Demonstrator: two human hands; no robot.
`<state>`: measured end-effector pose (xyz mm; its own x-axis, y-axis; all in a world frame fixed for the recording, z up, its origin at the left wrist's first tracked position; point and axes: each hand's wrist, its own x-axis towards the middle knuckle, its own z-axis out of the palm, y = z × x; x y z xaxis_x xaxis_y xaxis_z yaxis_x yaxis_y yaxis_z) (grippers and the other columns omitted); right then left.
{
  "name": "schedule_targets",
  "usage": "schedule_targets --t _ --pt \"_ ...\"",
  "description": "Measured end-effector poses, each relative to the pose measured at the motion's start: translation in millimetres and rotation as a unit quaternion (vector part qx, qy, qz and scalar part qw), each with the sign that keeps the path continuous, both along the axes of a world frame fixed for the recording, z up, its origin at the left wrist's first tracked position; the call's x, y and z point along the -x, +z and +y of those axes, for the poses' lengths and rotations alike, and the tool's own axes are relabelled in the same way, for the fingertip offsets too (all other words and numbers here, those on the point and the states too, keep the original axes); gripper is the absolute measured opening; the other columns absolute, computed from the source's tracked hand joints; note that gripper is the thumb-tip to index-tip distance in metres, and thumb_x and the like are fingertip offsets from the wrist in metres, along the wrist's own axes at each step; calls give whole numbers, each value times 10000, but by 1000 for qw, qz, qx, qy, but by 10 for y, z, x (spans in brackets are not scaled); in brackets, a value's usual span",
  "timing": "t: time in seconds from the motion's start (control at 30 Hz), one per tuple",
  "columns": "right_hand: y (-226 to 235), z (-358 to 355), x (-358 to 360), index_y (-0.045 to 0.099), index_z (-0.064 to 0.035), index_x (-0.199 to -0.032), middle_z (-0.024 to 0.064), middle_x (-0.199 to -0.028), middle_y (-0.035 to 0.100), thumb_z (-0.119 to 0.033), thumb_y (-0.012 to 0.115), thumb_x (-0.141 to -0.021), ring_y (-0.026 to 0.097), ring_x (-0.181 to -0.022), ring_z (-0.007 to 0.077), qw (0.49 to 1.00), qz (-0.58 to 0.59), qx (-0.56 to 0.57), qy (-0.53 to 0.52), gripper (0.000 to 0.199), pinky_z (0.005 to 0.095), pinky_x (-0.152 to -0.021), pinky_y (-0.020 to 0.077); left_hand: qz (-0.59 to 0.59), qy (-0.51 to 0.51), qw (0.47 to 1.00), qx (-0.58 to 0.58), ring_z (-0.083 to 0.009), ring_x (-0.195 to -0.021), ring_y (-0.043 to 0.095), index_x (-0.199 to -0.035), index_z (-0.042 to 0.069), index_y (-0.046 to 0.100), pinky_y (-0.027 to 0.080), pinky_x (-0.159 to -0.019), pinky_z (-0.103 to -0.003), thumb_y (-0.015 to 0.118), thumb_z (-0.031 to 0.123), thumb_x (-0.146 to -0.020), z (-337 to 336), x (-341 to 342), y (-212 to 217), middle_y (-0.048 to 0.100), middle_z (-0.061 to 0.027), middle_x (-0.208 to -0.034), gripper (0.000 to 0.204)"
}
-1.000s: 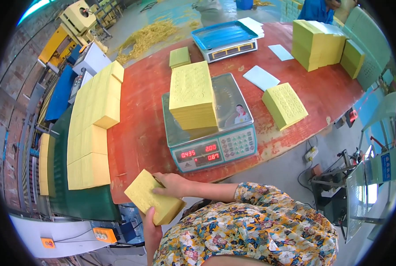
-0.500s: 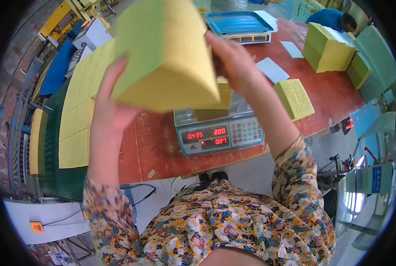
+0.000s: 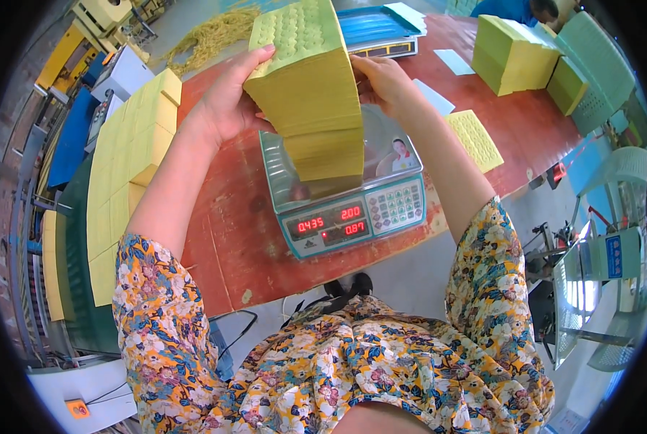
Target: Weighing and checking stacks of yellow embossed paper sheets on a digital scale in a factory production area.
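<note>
Between my hands is a thick stack of yellow sheets (image 3: 305, 90), its dimpled face turned up. My left hand (image 3: 229, 98) grips its left side, the thumb over the upper edge. At the far right side my right hand (image 3: 388, 79) holds it, with some fingertips hidden behind. Directly beneath, a smaller yellow stack (image 3: 327, 163) stands on the clear pan of a digital scale (image 3: 352, 220) with a lit red display. The held stack appears to meet the smaller one; whether its weight rests there I cannot tell.
Right of the scale lies another dimpled yellow stack (image 3: 474, 141), near pale sheets (image 3: 433, 96). Rows of yellow stacks (image 3: 124, 166) line the left. A second scale with a blue tray (image 3: 378, 29) stands behind. Far right, a person in blue (image 3: 508, 9) is near larger stacks (image 3: 508, 54).
The held stack has tipped so its dimpled face points up, and it has come down over the smaller stack on the scale. Both hands still hold it. The view has shifted slightly.
</note>
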<state>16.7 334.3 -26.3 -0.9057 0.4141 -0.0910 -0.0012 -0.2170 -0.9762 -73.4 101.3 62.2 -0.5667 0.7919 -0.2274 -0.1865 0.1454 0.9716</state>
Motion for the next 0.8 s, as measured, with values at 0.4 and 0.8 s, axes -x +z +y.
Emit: schedule_targets --t 0.4,0.8 --pt "-56 -74 -101 678 -34 -924 19 -794 646 -267 588 -949 607 -601 102 1000 -1 -20 -23 251 243 -546 487 44 34 998 19 -258 -1065 597 -1324 89 525 545 -772 -557 616 580 -858 29 -185 -35 593 -112 -1201 683" --pt "-358 -84 -241 677 -19 -1159 64 -1051 690 -434 523 -937 632 -924 167 984 23 -159 -81 495 328 -796 477 47 63 996 -33 -179 -975 555 -1356 41 506 418 -947 -423 332 767 -906 -104 137 -427 624 -103 -1121 872"
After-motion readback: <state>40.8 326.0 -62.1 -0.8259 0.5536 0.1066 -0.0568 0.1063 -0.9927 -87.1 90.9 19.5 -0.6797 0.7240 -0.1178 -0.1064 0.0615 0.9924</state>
